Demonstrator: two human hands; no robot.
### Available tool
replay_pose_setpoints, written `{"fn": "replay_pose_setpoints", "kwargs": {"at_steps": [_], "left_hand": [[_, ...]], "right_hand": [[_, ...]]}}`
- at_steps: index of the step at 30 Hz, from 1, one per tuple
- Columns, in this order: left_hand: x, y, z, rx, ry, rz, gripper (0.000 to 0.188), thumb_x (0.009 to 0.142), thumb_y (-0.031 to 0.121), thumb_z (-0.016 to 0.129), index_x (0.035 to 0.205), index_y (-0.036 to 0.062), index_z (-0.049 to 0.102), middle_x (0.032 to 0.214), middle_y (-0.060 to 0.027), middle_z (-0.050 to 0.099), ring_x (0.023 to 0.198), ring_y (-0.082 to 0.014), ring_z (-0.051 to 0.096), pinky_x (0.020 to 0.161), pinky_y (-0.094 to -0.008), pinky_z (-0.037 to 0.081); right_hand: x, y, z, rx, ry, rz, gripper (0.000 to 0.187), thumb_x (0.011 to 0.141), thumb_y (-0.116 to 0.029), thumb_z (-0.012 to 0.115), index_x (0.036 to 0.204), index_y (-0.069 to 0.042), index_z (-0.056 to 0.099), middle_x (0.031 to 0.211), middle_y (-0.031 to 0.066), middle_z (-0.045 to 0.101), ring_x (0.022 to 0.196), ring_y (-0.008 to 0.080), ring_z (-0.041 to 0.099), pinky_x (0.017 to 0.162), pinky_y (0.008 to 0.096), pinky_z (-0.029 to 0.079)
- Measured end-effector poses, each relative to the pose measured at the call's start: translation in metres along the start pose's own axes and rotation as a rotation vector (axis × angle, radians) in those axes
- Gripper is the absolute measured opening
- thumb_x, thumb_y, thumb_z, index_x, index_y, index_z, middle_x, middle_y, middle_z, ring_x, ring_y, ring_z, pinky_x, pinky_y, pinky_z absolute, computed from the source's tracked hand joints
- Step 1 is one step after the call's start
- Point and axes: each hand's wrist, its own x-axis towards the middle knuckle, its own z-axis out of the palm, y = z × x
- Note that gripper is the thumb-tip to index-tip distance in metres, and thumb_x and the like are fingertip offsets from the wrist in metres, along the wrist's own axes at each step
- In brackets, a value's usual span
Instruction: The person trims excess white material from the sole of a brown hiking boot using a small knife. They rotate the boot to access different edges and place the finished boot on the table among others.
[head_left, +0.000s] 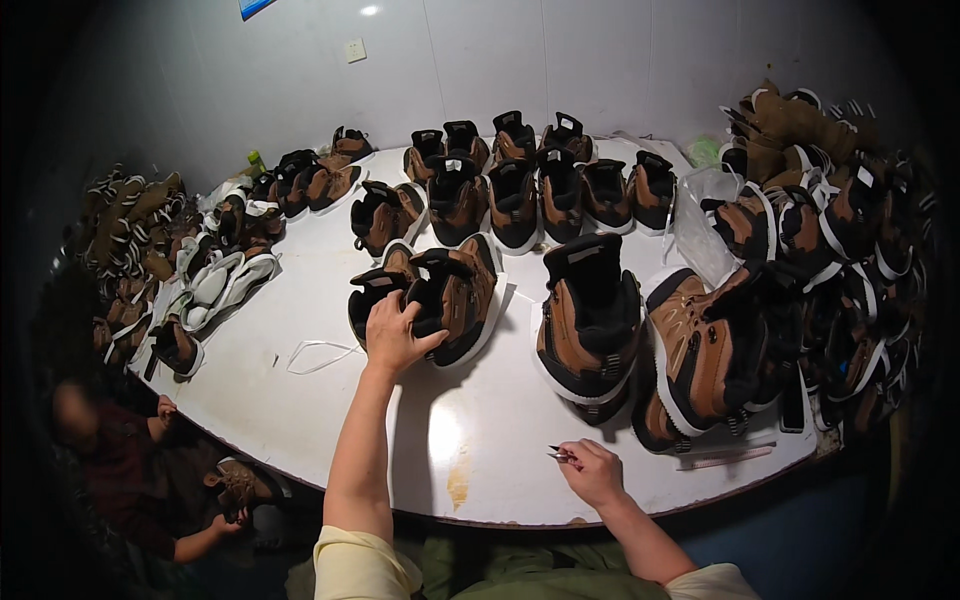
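Observation:
My left hand (397,333) is closed at the heel openings of two brown and black lace-up shoes, which stand close together left of the table's middle. Its thumb reaches over to the right-hand shoe (468,305); the fingers' ends are partly hidden at the left-hand shoe (375,297). Near the front edge, my right hand (595,473) is closed around small snips (560,455), two dark pointed tips sticking out to the left. Beyond that hand a larger-looking brown and black shoe (590,320) stands heel toward me, on top of another dark shoe part.
More shoes stand in rows (513,205) at the back of the white table (300,430). Piled shoes crowd the right (860,230) and left (130,230). A white strap loop (320,356) lies left of my hand. At lower left, a person (130,470) sits beside a shoe (240,482).

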Motion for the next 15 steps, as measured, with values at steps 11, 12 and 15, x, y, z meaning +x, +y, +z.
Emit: {"fn": "replay_pose_setpoints", "kwargs": {"at_steps": [11,12,15], "left_hand": [[0.0019,-0.0013,0.0005,-0.009,-0.005,0.009,0.055,0.063,0.050,0.078,0.097,0.0080,0.067,0.120,-0.0196,0.054,0.107,-0.0369,0.053,0.092,-0.0441,0.043],[0.0017,-0.0015,0.0003,-0.005,-0.009,0.006,0.055,0.063,0.050,0.078,0.097,0.0079,0.067,0.120,-0.0196,0.054,0.107,-0.0369,0.053,0.092,-0.0441,0.043],[-0.0001,-0.0035,0.0021,-0.014,0.010,0.011,0.055,0.063,0.050,0.078,0.097,0.0078,0.067,0.120,-0.0198,0.054,0.107,-0.0371,0.053,0.092,-0.0444,0.043]], "right_hand": [[-0.0007,0.0032,0.0021,0.011,0.020,-0.024,0.011,0.075,-0.006,0.071,0.086,-0.007,0.066,0.073,0.0062,0.063,0.064,0.0228,0.062,0.056,0.0328,0.050],[-0.0004,0.0026,0.0018,0.009,0.018,-0.024,0.012,0.075,-0.006,0.071,0.086,-0.007,0.066,0.073,0.0061,0.063,0.064,0.0226,0.062,0.056,0.0327,0.050],[0.0002,0.0013,0.0013,0.000,0.012,-0.030,0.012,0.075,-0.006,0.071,0.086,-0.006,0.066,0.073,0.0061,0.063,0.063,0.0224,0.062,0.056,0.0323,0.050]]}}
